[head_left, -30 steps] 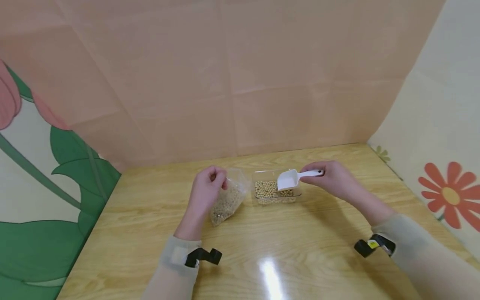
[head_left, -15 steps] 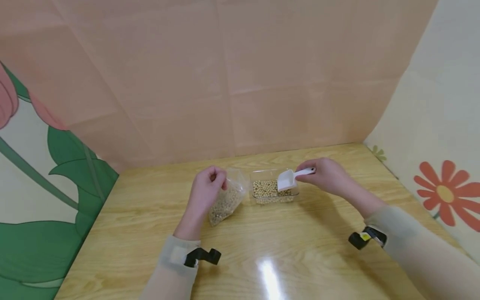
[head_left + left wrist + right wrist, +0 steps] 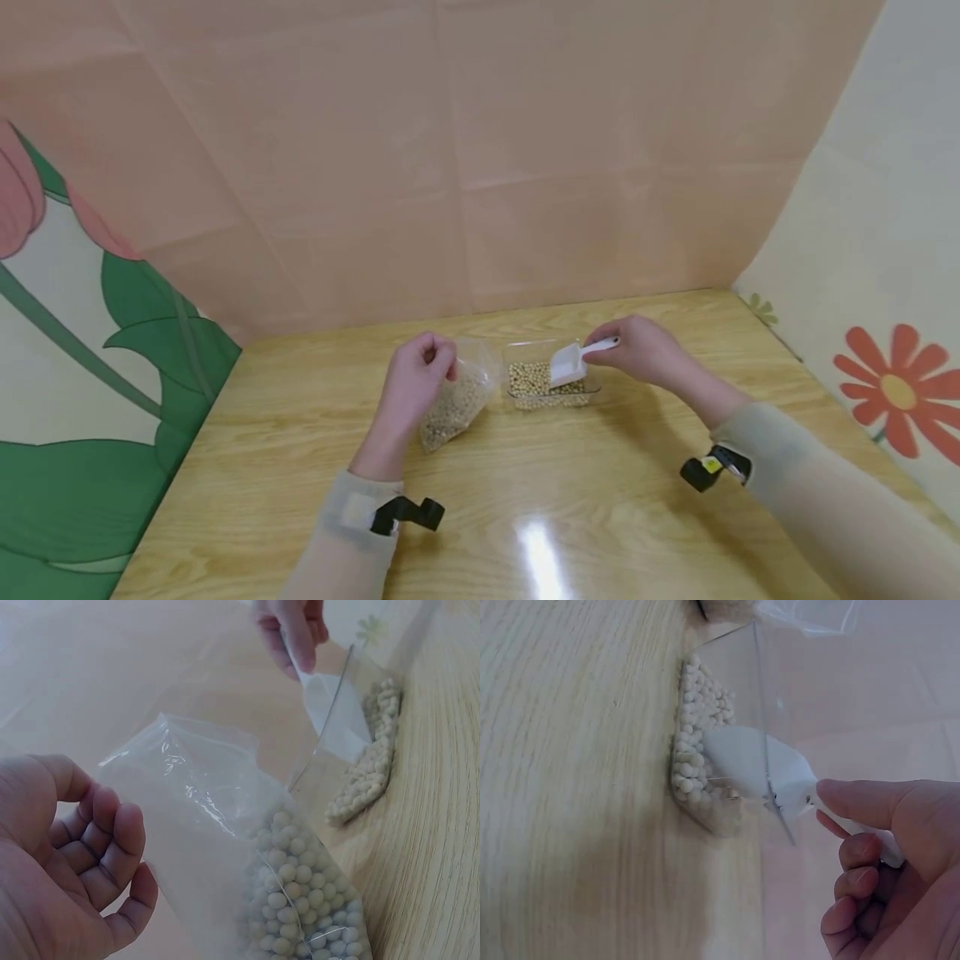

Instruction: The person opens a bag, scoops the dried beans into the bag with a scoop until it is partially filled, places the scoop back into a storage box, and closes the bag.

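Observation:
My right hand (image 3: 637, 350) pinches the handle of a white scoop (image 3: 567, 367) between thumb and fingers. The scoop's blade dips into a clear rectangular container (image 3: 759, 682) and meets the pale round beans (image 3: 697, 727) inside; in the left wrist view the white blade (image 3: 337, 724) shows through the container's wall. Just left of the container, a clear plastic bag (image 3: 202, 772) part filled with similar beans (image 3: 300, 900) leans on the table. With curled fingers, my left hand (image 3: 420, 367) holds the bag by its upper left edge.
The wooden table (image 3: 480, 492) carries both the bag and the container. Behind it hangs a pinkish-tan sheet (image 3: 450, 167). Flower-printed panels stand at the left and right, one with a red flower (image 3: 898, 390).
My right hand has moved left and slightly closer to the container, and the scoop's blade sits lower, down among the beans. The left hand and bag have stayed put.

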A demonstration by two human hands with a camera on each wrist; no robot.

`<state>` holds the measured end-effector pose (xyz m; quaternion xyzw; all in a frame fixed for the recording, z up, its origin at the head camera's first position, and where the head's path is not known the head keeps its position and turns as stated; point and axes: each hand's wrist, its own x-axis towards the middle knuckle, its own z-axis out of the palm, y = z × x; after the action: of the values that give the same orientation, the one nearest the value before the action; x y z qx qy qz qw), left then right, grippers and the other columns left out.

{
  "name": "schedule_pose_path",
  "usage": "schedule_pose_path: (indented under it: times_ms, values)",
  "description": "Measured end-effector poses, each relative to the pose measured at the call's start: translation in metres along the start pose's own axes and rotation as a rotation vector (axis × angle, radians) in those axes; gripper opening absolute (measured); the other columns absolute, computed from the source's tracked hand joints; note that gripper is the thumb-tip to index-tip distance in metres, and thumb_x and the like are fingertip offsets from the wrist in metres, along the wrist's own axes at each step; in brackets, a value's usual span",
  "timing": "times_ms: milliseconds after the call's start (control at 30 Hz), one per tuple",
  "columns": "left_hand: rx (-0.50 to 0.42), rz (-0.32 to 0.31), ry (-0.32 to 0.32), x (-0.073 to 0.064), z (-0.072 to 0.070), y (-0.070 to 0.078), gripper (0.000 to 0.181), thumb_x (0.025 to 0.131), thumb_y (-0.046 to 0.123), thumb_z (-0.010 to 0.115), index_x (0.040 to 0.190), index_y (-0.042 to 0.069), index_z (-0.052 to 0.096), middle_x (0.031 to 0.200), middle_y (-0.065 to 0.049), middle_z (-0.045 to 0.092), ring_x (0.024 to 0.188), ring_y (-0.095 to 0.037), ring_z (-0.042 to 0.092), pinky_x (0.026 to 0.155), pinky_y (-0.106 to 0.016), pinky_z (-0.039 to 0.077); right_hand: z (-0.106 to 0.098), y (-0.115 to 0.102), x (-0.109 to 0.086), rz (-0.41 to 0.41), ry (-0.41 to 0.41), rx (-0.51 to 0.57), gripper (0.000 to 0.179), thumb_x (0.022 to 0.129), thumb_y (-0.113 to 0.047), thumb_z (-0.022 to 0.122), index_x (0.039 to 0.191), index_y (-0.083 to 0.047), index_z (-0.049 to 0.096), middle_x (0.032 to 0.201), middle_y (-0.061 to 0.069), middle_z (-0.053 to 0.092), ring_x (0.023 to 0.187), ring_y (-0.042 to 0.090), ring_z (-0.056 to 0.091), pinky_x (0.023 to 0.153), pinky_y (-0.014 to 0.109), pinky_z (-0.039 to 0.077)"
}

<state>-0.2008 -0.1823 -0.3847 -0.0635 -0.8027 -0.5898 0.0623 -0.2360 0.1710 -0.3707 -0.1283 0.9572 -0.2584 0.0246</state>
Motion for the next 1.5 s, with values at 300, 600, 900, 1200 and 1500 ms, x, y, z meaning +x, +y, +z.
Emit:
schedule_pose_path:
  times_ms: [300, 600, 900, 1200, 1500]
  values:
    - [-0.001, 0.01, -0.008, -0.003, 0.002, 0.003, 0.023, 0.11, 0.016, 0.061, 0.09, 0.009, 0.069, 0.078, -0.006, 0.067, 0.067, -0.02, 0.051, 0.06, -0.029, 0.041, 0.018, 0.015, 0.0, 0.036, 0.01, 0.149, 0.033, 0.099, -0.037, 0.086, 0.119, -0.011, 0.085, 0.128, 0.017, 0.078, 0.119, 0.038, 0.07, 0.096, 0.053, 0.053]
    - [0.002, 0.003, -0.004, -0.003, 0.004, 0.004, 0.022, 0.11, 0.015, 0.061, 0.09, 0.009, 0.069, 0.078, -0.006, 0.066, 0.068, -0.02, 0.051, 0.061, -0.029, 0.041, 0.033, 0.013, 0.007, 0.027, 0.039, 0.217, 0.031, 0.097, -0.034, 0.088, 0.119, -0.011, 0.085, 0.116, 0.013, 0.081, 0.093, 0.023, 0.069, 0.077, 0.036, 0.053]
    - [-0.001, 0.002, 0.001, -0.002, 0.004, 0.002, 0.023, 0.11, 0.014, 0.061, 0.09, 0.008, 0.069, 0.078, -0.006, 0.066, 0.065, -0.018, 0.049, 0.059, -0.029, 0.039, 0.042, 0.01, 0.01, 0.015, 0.024, 0.275, 0.033, 0.098, -0.034, 0.088, 0.122, -0.011, 0.085, 0.112, 0.01, 0.08, 0.09, 0.02, 0.068, 0.075, 0.034, 0.054]
    - [-0.005, -0.003, 0.003, -0.002, 0.005, 0.002, 0.022, 0.11, 0.014, 0.062, 0.09, 0.008, 0.07, 0.078, -0.006, 0.067, 0.067, -0.018, 0.05, 0.059, -0.028, 0.04, 0.047, 0.013, 0.013, 0.026, 0.001, 0.314, 0.034, 0.096, -0.037, 0.09, 0.122, -0.016, 0.085, 0.122, 0.008, 0.081, 0.108, 0.024, 0.073, 0.09, 0.039, 0.056]
    - [-0.003, -0.003, 0.001, -0.002, 0.007, 0.002, 0.023, 0.11, 0.014, 0.061, 0.09, 0.008, 0.069, 0.077, -0.006, 0.067, 0.066, -0.019, 0.05, 0.06, -0.029, 0.04, 0.05, 0.014, 0.012, 0.035, -0.003, 0.337, 0.035, 0.095, -0.038, 0.09, 0.122, -0.017, 0.085, 0.129, 0.009, 0.079, 0.117, 0.028, 0.072, 0.095, 0.04, 0.055]
